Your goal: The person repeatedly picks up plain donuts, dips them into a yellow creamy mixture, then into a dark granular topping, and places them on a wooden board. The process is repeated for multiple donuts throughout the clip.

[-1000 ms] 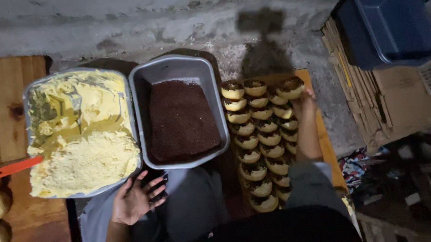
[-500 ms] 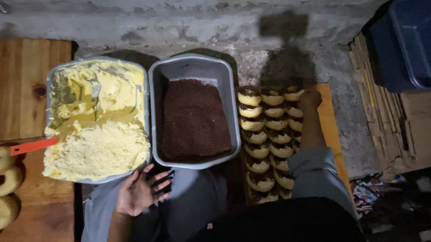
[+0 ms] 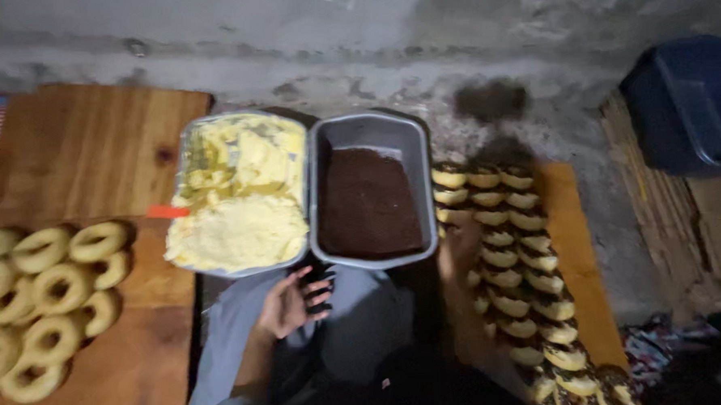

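My left hand (image 3: pixel 290 304) rests palm-up on my lap in grey cloth, fingers apart and smeared dark, just below the near rim of the two trays. It holds nothing. My right hand (image 3: pixel 460 247) is blurred beside the right wall of the grey tray (image 3: pixel 424 183) of brown chocolate crumbs, at the left edge of the rows of filled doughnuts (image 3: pixel 517 260). Whether it grips one is unclear. A foil-lined tray (image 3: pixel 182 166) of yellow cream sits left of the grey one, with an orange handle (image 3: pixel 166 212) sticking out of it.
Several plain ring doughnuts (image 3: pixel 48 297) lie on the wooden board (image 3: pixel 90 141) at left. The filled doughnuts sit on a second board (image 3: pixel 581 241) at right. A dark blue bin (image 3: pixel 689 107) and stacked cardboard (image 3: pixel 669 213) stand far right. A concrete wall runs behind.
My right hand has drawn back from the far end of the doughnut rows to beside the chocolate tray. The view has swung left, bringing more plain doughnuts into sight. My left hand stays put.
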